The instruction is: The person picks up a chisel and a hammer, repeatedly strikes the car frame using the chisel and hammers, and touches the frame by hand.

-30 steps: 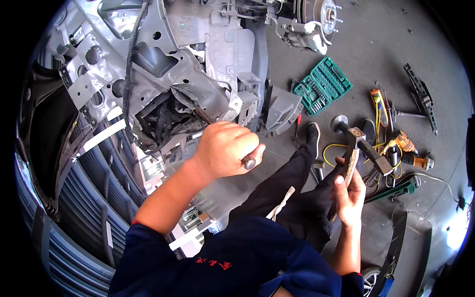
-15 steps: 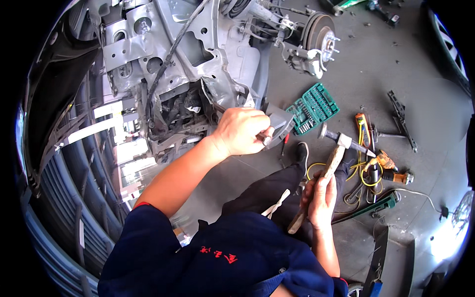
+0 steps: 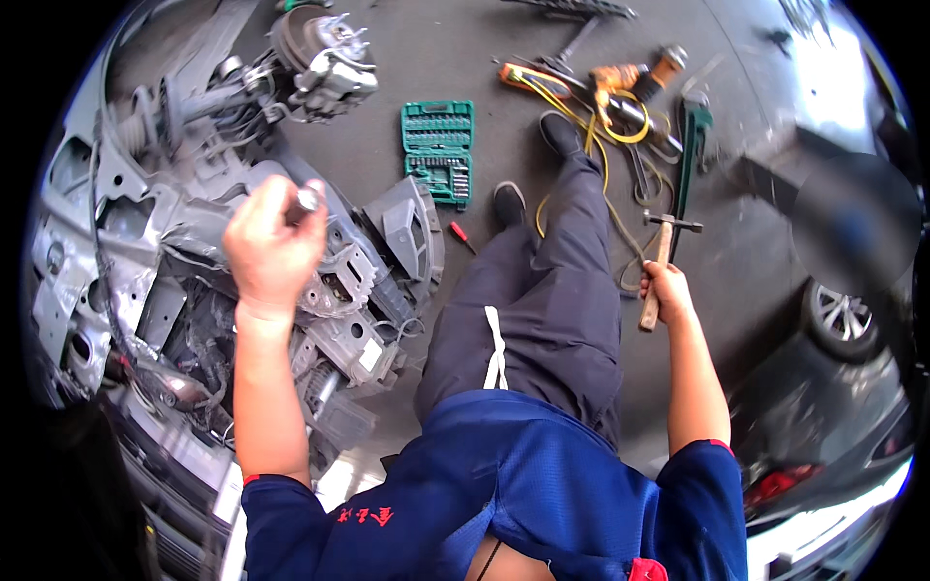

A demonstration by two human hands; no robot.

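Observation:
My left hand (image 3: 271, 242) is wrapped round a metal bar (image 3: 306, 199), whose round end shows by the thumb, over the stripped car body (image 3: 92, 252) and its bent, grey sheet metal. Where the bar's far end rests is hidden. On the right, my right hand (image 3: 666, 290) grips the wooden handle of a hammer (image 3: 662, 232), held beside my leg with the dark head uppermost.
A green socket case (image 3: 436, 136), red screwdriver (image 3: 459, 234), orange power tool (image 3: 615, 87), yellow cable (image 3: 542, 203) and large green wrench (image 3: 696, 121) lie on the floor (image 3: 436, 48). A brake disc (image 3: 300, 39) hangs upper left; another car (image 3: 814, 416) stands lower right.
My view has turned, so the car body shows farther left and the floor tools higher up. My right hand has lowered the hammer outward; my left hand still grips the bar.

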